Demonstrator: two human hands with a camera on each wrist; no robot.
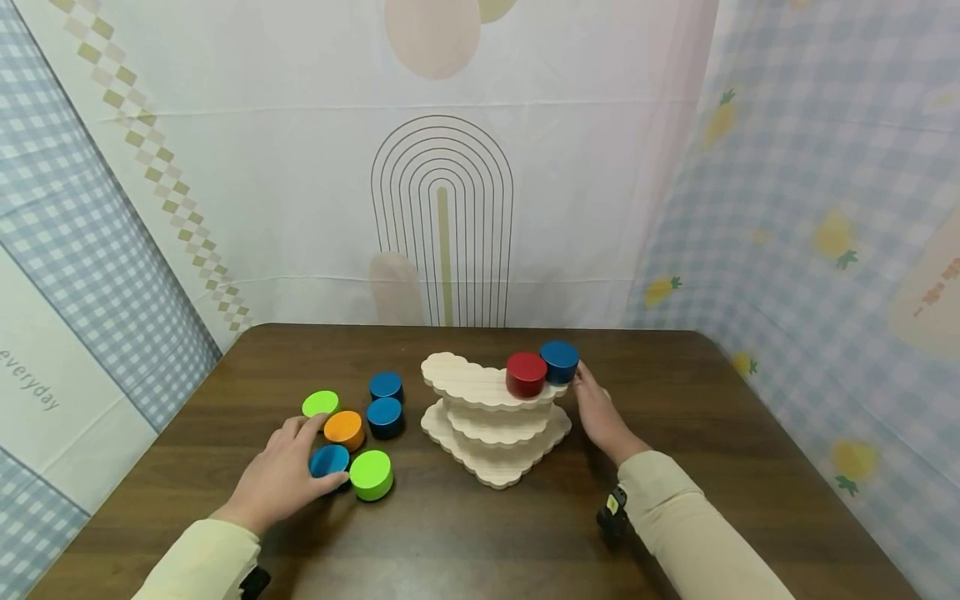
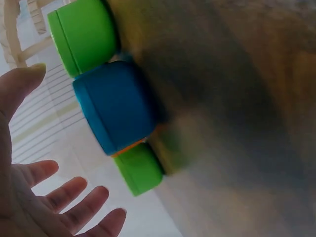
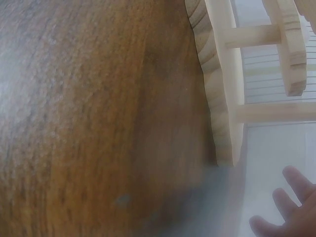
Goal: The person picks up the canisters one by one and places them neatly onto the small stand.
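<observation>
While the left hand (image 1: 279, 473) has loose fingers spread around the near-left blue disc (image 1: 330, 460), probably for clearance, the right hand (image 1: 602, 412)'s by the far-right blue disc (image 1: 559, 362) atop the wooden stand (image 1: 495, 468), maybe steadying it; can't tell if it's pinching.

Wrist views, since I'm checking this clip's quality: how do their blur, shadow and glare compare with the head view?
Head view: blocks and wooden stand look fairly crisp; left wrist: the tabletop smears out of focus, with a dark shadow beside the blocks; right wrist: pale glare at the picture's left edge, milky haze low in the middle.
</observation>
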